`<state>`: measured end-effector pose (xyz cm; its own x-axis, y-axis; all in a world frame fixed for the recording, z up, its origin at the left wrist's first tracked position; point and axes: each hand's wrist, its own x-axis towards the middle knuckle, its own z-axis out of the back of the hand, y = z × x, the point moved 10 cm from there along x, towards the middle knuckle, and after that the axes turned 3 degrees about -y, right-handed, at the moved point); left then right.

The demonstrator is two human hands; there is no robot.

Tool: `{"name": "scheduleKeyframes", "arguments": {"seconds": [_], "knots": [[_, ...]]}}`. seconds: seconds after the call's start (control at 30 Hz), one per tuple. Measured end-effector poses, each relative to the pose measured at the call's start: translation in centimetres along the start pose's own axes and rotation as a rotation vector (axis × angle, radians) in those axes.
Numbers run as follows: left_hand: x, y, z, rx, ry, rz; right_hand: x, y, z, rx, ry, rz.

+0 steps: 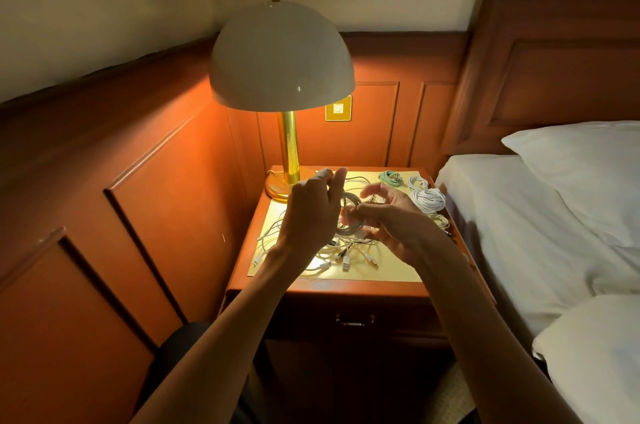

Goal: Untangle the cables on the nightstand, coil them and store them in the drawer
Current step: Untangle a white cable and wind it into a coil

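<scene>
Above the nightstand (360, 286) both hands hold a small coil of white cable (350, 215). My left hand (311, 212) pinches the cable near the coil's top, fingers pointing up. My right hand (391, 219) curls its fingers and thumb round the coil's right side. Under the hands a tangle of white cables (332, 252) with USB plugs lies on the yellow mat (398, 271). At the back right sit a coiled green cable (390, 177) and a coiled white cable (427, 198). The drawer (355, 319) below is closed.
A lit lamp (282, 59) with a dome shade and brass stem stands on the nightstand's back left corner. A bed (540, 233) with white sheets and pillows borders the right side. Wood panelling lines the wall on the left and behind.
</scene>
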<state>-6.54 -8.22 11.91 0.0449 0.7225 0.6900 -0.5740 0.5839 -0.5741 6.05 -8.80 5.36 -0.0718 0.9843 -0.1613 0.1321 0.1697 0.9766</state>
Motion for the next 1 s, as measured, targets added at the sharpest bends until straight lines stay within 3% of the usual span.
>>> {"name": "scheduleKeyframes", "arguments": {"seconds": [0.13, 0.37, 0.47, 0.57, 0.63, 0.77, 0.87, 1.0], "knots": [[0.1, 1.6, -0.8, -0.056, 0.115, 0.106, -0.3, 1.5, -0.5, -0.208, -0.013, 0.215], [-1.3, 4.1, -2.2, -0.219, 0.277, 0.367, -4.2, 5.9, -2.3, -0.877, -0.216, 0.974], [-1.5, 4.6, -2.3, -0.165, 0.294, 0.406, -6.6, 6.4, -3.3, -0.924, -0.232, 1.289], [-0.9, 2.6, -1.5, -0.252, 0.22, 0.301, -6.3, 6.9, -1.4, -0.603, -0.301, 1.167], [-0.3, 1.6, -0.5, -0.145, 0.116, 0.205, -4.9, 6.0, 0.0, -0.344, -0.345, 0.914], [0.2, 0.6, 0.7, -0.057, -0.025, 0.067, -2.4, 2.5, 0.5, 0.208, -0.255, 0.428], [0.5, 0.9, 0.8, -0.027, -0.014, 0.089, -1.9, 2.2, 0.8, 0.261, -0.197, 0.259], [0.5, 1.9, 0.7, -0.081, 0.081, 0.232, -2.1, 3.3, 2.3, 0.066, -0.142, 0.31]]}}
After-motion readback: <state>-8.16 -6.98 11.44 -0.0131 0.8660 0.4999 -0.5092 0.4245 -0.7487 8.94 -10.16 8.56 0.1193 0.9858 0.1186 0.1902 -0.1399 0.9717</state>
